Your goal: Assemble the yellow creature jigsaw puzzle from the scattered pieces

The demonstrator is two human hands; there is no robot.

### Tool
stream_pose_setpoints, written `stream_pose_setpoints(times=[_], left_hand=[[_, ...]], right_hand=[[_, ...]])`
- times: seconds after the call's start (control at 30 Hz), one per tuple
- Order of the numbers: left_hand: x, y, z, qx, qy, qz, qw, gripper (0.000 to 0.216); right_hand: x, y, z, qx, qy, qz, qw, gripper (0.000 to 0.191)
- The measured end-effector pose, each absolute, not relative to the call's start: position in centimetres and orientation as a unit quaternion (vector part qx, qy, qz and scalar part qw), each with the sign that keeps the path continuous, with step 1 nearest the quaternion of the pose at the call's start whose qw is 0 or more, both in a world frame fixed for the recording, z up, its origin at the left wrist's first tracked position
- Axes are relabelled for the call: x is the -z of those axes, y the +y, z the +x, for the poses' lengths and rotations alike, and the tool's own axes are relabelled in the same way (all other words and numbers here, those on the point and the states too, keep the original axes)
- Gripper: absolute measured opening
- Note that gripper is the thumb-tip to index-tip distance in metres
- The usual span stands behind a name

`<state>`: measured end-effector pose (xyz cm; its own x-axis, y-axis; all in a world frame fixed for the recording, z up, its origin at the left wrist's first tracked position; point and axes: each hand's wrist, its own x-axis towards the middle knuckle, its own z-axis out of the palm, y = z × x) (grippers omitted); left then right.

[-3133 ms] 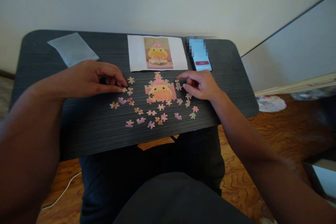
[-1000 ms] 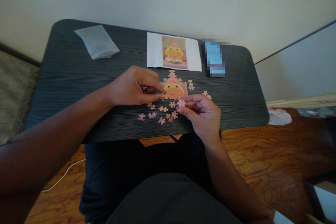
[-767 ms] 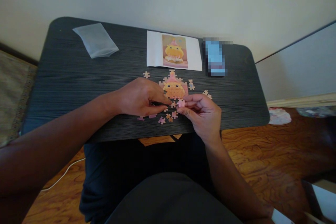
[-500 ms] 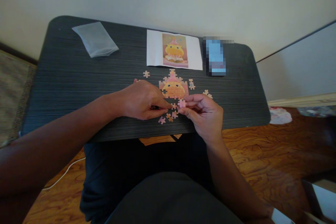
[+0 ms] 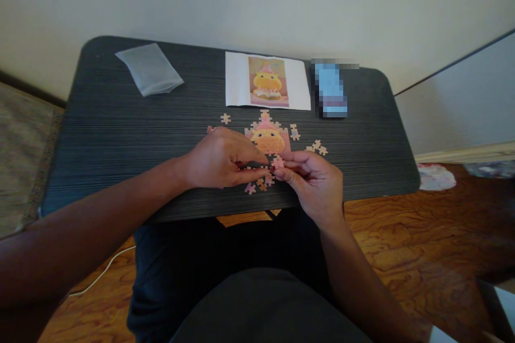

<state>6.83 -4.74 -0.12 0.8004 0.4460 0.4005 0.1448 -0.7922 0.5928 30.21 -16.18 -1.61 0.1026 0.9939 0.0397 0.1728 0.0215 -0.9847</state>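
Observation:
Between thumb and fingers, my right hand [image 5: 316, 179] pinches a pink puzzle piece [image 5: 277, 162] just below the partly joined puzzle [image 5: 269, 139], which shows a yellow animal in a pink party hat. My left hand [image 5: 219, 161] comes in from the left, thumb and index finger apart, their tips close to the held piece. Nothing clearly shows in its grip. Under the fingertips lie several loose pieces [image 5: 261, 185], pink and orange, some partly covered by the left hand.
A printed reference picture [image 5: 268, 81] lies behind the puzzle on the dark table [image 5: 120, 134]. Right of it is a blurred phone-like object [image 5: 330, 90]; far left, a clear plastic bag [image 5: 151, 69]. Loose pieces sit right [image 5: 317, 147], near right [image 5: 295, 132] and upper left [image 5: 226, 118].
My left hand has moved right toward the pink piece, and its thumb and index finger have spread apart. My right hand still holds the piece. The view has shifted slightly.

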Motion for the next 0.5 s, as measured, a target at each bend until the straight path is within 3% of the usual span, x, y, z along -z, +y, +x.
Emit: stream_pose_setpoints(times=[0.5], left_hand=[[0.42, -5.14, 7.09, -0.308, 0.146, 0.896, 0.284, 0.008]], right_hand=[[1.32, -15.76, 29.74, -0.334, -0.597, -0.549, 0.48, 0.021]])
